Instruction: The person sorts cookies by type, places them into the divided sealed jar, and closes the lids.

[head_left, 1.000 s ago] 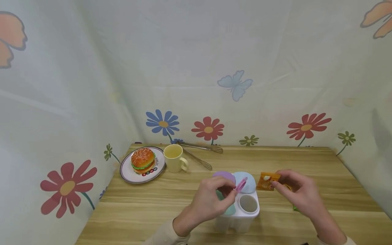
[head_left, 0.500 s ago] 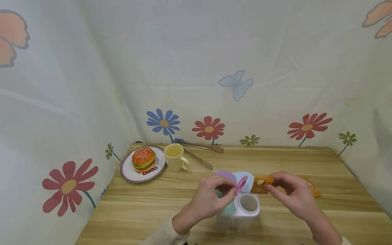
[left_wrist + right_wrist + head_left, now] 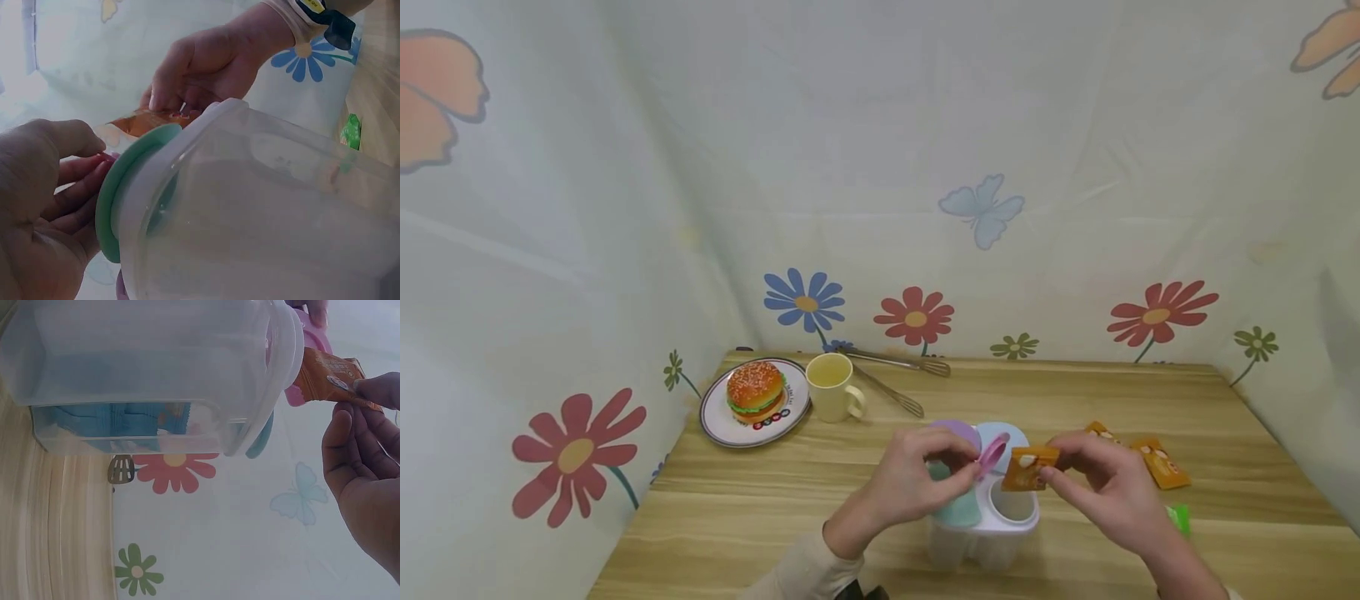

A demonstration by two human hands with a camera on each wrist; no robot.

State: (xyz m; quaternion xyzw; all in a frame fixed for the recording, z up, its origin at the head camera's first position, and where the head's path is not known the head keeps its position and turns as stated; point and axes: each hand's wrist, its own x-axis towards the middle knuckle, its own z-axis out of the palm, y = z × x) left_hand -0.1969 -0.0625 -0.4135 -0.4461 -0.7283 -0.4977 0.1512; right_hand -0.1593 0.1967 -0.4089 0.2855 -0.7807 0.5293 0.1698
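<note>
My left hand [image 3: 917, 475] pinches a pink round lid [image 3: 993, 454] and tilts it up over a white translucent storage container [image 3: 985, 542] with several round openings. My right hand [image 3: 1108, 492] pinches an orange snack packet [image 3: 1028, 468] by one end, right over the uncovered front-right opening [image 3: 1017, 503]. The purple lid [image 3: 957, 431], light blue lid [image 3: 1002, 437] and green lid [image 3: 958, 510] cover the other openings. In the right wrist view, blue packets [image 3: 119, 422] show through the container's clear wall, and the orange packet's tip overlaps its rim.
Two more orange packets [image 3: 1161, 463] and a green packet [image 3: 1178, 518] lie on the table [image 3: 1247, 417] right of the container. At back left are a plate [image 3: 715, 421] with a toy hamburger [image 3: 756, 388], a yellow mug [image 3: 831, 392], a whisk [image 3: 910, 406] and another metal utensil [image 3: 934, 367].
My right hand has carried the orange packet left, from beside the container to over the uncovered opening. The packets on the table behind it have come into view. My left hand keeps the pink lid raised.
</note>
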